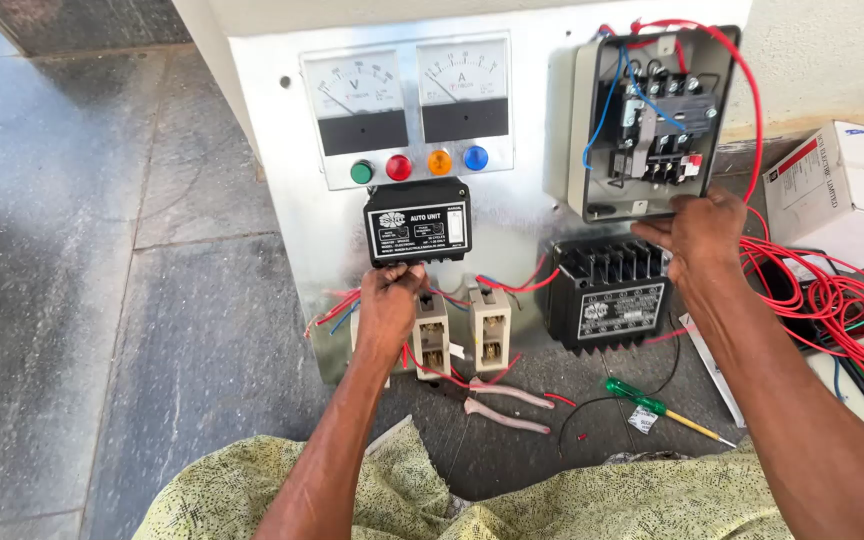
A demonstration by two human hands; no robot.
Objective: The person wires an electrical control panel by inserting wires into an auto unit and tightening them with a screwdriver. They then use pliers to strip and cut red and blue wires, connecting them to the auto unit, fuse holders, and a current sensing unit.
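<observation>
Black control unit (418,222) is sitting on the upright metal panel (282,200), directly below the four coloured indicator lamps (419,164) and the two white analogue meters (407,96). Left hand (389,303) is reaching up to the unit's lower edge, its fingers (402,275) curling against the underside; whether they are gripping it or only pressing cannot be told. Right hand (697,232) is resting at the bottom edge of the open grey starter enclosure (642,120), its fingers (652,232) bending around that lower rim and grasping it, just above the black finned module (607,292). Two cream fuse holders (462,335) are sitting on the panel's lower part, just beside the left wrist, with red and blue wires running around them. Pliers with pink handles (507,405) are lying on the floor below the panel, and a green-handled screwdriver (657,405) is lying near them to the right. Loose coil of red wire (832,300) is lying at the right, under a white cardboard box (842,190). Yellow patterned cloth (512,500) is covering the person's lap at the bottom edge.
</observation>
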